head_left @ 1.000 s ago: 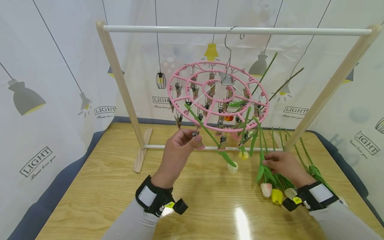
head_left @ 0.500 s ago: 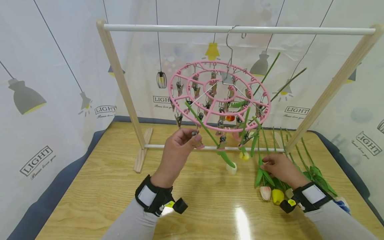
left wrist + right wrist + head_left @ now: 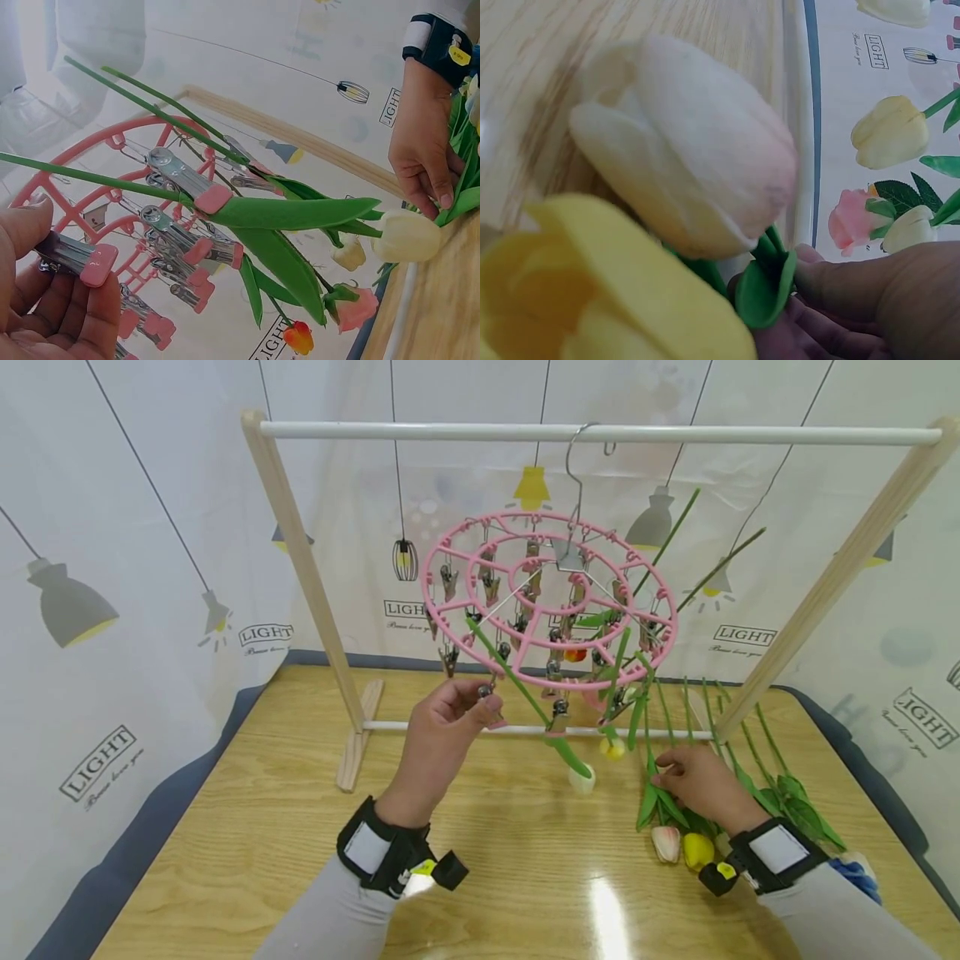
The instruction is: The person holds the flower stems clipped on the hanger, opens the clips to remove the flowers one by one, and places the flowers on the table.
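Note:
A pink round clip hanger (image 3: 431,602) hangs by a metal hook from the white top bar of the wooden rack (image 3: 450,432). Several tulips are clipped to it head down, among them a white one (image 3: 581,779) (image 3: 409,236). My left hand (image 3: 483,706) is raised under the hanger's front rim and pinches one pink-tipped clip (image 3: 75,259). Over a bunch of tulips lying on the table (image 3: 262,843), my right hand (image 3: 663,774) pinches a green stem and leaf. A pale pink-white tulip head (image 3: 697,172) and a yellow one (image 3: 622,292) lie just below its fingers (image 3: 855,300).
The rack's slanted wooden legs (image 3: 300,568) stand on the table at left and right, joined by a low white crossbar (image 3: 420,726). A printed curtain hangs behind and on both sides. More green stems (image 3: 772,768) lie toward the table's right edge.
My right hand has shifted slightly on the tulip bunch and the heads moved a little with it. My left hand keeps its pinch on the clip.

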Demonstrator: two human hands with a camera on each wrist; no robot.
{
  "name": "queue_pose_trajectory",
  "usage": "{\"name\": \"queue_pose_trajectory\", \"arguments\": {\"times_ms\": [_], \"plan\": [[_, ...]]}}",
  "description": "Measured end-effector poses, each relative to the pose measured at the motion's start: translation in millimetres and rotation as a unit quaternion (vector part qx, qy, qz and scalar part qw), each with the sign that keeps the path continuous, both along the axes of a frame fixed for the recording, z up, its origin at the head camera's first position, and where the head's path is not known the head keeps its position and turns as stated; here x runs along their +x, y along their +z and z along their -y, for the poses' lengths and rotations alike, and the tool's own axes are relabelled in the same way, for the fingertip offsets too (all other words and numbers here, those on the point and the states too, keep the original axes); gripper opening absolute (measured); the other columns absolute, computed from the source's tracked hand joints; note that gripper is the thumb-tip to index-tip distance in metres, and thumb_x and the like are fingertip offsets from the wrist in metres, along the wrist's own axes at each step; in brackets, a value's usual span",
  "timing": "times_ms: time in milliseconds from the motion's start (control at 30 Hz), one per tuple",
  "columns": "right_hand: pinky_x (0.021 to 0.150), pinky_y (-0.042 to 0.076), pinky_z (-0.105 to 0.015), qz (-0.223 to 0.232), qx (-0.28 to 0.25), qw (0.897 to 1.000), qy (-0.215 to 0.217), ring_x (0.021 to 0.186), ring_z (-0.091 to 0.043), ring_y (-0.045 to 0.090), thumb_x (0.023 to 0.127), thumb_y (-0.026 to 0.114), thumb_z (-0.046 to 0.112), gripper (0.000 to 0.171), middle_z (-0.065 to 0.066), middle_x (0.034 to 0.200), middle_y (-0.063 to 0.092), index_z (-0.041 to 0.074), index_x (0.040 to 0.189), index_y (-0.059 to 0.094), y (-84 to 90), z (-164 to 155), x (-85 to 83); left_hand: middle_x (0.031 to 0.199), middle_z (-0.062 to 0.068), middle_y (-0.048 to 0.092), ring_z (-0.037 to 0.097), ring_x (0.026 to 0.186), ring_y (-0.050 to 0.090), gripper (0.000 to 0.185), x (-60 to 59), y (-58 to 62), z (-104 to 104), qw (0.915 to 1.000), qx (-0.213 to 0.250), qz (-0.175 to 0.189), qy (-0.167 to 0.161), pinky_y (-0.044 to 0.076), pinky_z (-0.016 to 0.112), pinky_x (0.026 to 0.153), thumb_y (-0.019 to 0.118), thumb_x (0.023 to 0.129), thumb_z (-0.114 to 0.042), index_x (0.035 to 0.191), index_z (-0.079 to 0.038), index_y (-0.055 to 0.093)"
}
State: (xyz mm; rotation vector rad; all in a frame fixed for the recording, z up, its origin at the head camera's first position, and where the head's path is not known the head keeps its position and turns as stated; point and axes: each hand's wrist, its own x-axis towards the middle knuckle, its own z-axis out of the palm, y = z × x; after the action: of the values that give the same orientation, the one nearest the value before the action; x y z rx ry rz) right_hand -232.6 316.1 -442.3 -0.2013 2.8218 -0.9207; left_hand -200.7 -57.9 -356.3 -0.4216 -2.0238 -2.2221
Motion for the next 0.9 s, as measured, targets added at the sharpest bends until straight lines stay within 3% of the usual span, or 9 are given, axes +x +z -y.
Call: {"name": "queue_pose_trajectory", "arguments": {"times_ms": [300,467,567,733,900], "plan": [[0.059,0.051,-0.033,-0.029,0.048,0.998,0.011,0.073,-0.018,0.065,0.102,0.065,0.012,0.038,-0.019,0.099,0.075,-0.014,0.130,0.062,5.3,5,4.1,0.110,0.012,0.071,0.017,0.094,0.072,0.035,-1.1,-0.9,1,0.9990,-0.033,-0.026,0.016,0.061,0.036,0.093,0.072,0.100,-0.027,0.133,-0.018,0.068],[0.061,0.053,-0.033,-0.054,0.070,0.996,0.014,0.075,-0.017,0.067,0.103,0.065,0.016,0.039,-0.020,0.100,0.075,-0.013,0.129,0.063,6.4,6,6.6,0.119,0.008,0.071,0.019,0.098,0.072,0.038,-1.6,-3.0,2,0.9954,-0.068,-0.064,0.022,0.060,0.036,0.094,0.069,0.102,-0.029,0.139,-0.021,0.064],[0.060,0.052,-0.034,-0.067,0.075,0.995,0.013,0.072,-0.015,0.064,0.103,0.064,0.018,0.040,-0.020,0.099,0.075,-0.012,0.129,0.064,7.2,6,8.4,0.126,0.006,0.069,0.019,0.106,0.070,0.040,-2.3,-4.6,1,0.9891,-0.099,-0.098,0.046,0.058,0.039,0.097,0.069,0.102,-0.028,0.141,-0.020,0.063],[0.061,0.052,-0.035,-0.097,0.070,0.993,0.010,0.073,-0.015,0.064,0.105,0.062,0.022,0.039,-0.021,0.102,0.075,-0.010,0.127,0.067,11.6,9,15.1,0.132,0.011,0.064,0.026,0.121,0.061,0.040,-2.4,-7.1,-1,0.9633,-0.148,-0.183,0.129,0.052,0.045,0.105,0.072,0.100,-0.023,0.137,-0.009,0.064],[0.058,0.047,-0.032,-0.097,0.044,0.994,0.000,0.070,-0.016,0.061,0.107,0.060,0.028,0.042,-0.015,0.097,0.075,-0.007,0.129,0.067,19.9,14,25.4,0.121,0.018,0.058,0.031,0.108,0.055,0.036,5.0,-15.0,-9,0.9124,-0.159,-0.313,0.211,0.049,0.039,0.090,0.064,0.105,-0.029,0.125,0.001,0.061]]}}
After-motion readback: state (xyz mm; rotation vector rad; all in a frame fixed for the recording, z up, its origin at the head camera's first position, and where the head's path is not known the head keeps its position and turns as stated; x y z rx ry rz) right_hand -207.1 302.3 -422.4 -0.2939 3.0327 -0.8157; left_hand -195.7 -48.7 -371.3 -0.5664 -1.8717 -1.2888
